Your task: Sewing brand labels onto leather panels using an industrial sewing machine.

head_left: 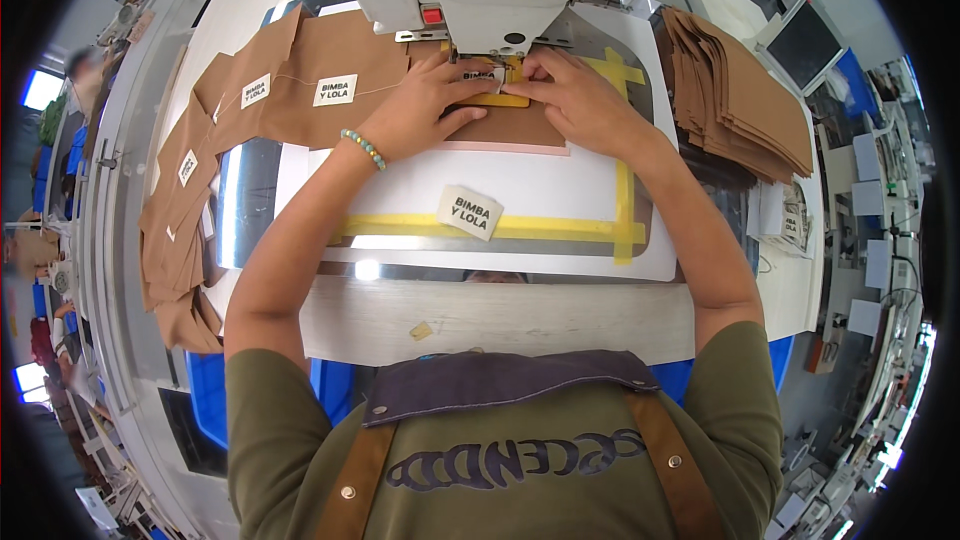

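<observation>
Under the white sewing machine head [470, 5], a small printed white label [482, 76] lies inside a yellow frame [515, 101] on brown material [525, 127]. My left hand [425, 105] is open at the frame’s left side, its fingers stretched over the label and frame, thumb apart below. My right hand [575, 105] touches the frame’s right side and the label with bent, separated fingertips, holding nothing that I can see; it is open. The needle area is partly hidden by my fingers. A loose white label [470, 210] rests nearer me on the yellow-taped white sheet [400, 180].
A trail of brown pieces with white labels [270, 50] drapes over the table’s left side. At right are stacked brown pieces [735, 100], a bundle of labels [785, 220] and a monitor [805, 40]. Blue bins [205, 395] show below the table edge. A co-worker [80, 75] is at far left.
</observation>
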Demonstrator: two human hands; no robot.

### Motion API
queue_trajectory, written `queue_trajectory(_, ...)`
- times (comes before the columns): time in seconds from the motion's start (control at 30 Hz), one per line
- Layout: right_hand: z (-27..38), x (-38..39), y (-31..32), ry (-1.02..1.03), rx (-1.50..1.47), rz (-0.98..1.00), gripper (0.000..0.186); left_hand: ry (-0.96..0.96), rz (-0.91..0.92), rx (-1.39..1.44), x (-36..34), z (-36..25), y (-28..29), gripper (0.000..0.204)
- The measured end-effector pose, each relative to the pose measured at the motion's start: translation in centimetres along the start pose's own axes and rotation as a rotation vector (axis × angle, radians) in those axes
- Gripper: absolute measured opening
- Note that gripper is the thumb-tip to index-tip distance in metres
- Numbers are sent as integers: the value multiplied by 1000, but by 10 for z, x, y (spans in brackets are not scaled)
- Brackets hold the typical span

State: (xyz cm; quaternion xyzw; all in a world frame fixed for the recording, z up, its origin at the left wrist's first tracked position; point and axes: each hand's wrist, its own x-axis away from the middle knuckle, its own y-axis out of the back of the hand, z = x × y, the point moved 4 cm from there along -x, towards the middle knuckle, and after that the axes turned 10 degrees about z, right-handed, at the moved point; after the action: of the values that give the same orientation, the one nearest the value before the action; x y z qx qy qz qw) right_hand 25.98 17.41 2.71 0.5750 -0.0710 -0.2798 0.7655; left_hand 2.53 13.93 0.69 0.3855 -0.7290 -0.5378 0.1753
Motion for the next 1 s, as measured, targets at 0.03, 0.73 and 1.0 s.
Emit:
queue_trajectory(0.03, 1, 1, 1, 21, 31, -2, 42, 0, 1, 1, 0, -2, 0, 45)
queue_trajectory(0.73, 4, -3, -1, 89, 187, 10, 33, -45, 8, 55, 5, 4, 8, 47)
queue_trajectory(1.0, -16, 0, -5, 39, 55, 39, 40, -58, 21, -61, 4, -1, 4, 45)
